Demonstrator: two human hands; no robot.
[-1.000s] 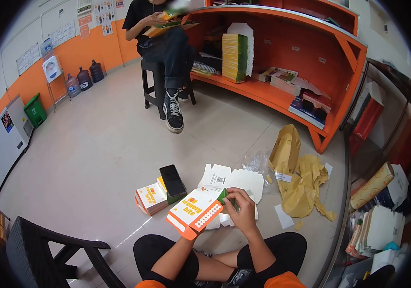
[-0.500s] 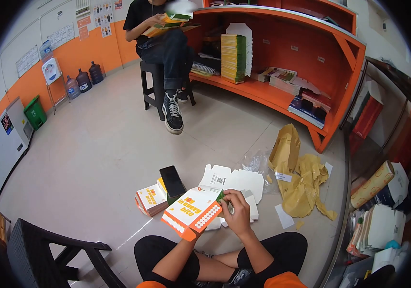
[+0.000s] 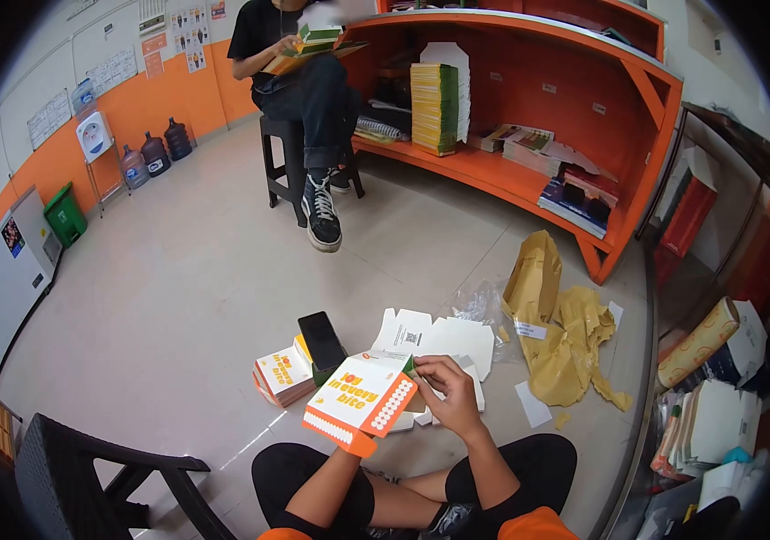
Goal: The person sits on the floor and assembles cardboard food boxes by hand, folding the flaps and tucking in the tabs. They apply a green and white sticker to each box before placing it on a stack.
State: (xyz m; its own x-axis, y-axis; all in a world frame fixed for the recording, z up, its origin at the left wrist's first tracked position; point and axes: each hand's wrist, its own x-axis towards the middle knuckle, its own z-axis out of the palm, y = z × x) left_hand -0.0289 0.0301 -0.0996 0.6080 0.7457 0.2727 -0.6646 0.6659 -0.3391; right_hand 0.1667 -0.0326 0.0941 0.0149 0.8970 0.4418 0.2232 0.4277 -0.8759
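Note:
A printed cardboard food box [image 3: 358, 391], white with orange edges and "joy in every bite" in yellow letters, is held tilted above my lap. My left hand [image 3: 344, 457] grips it from underneath, with its fingers hidden behind the card. My right hand [image 3: 453, 396] pinches the green side flap at the box's right corner. Just beyond lie flat white box blanks [image 3: 443, 342], one with a QR code. To the left, a stack of folded boxes [image 3: 282, 374] stands on the floor beside a black phone [image 3: 321, 340] propped on more boxes.
Torn brown wrapping paper [image 3: 547, 333] and clear plastic [image 3: 482, 304] lie to the right. A black stool [image 3: 124, 477] stands at front left. Another person [image 3: 304, 99] sits ahead, holding cartons, near an orange shelf [image 3: 529, 189]. Papers and packs [image 3: 713, 432] crowd the right side.
The box has turned and tilted slightly in my hands, its front flap shifting right. My right hand keeps its pinch at the corner. The other person's hands shift slightly.

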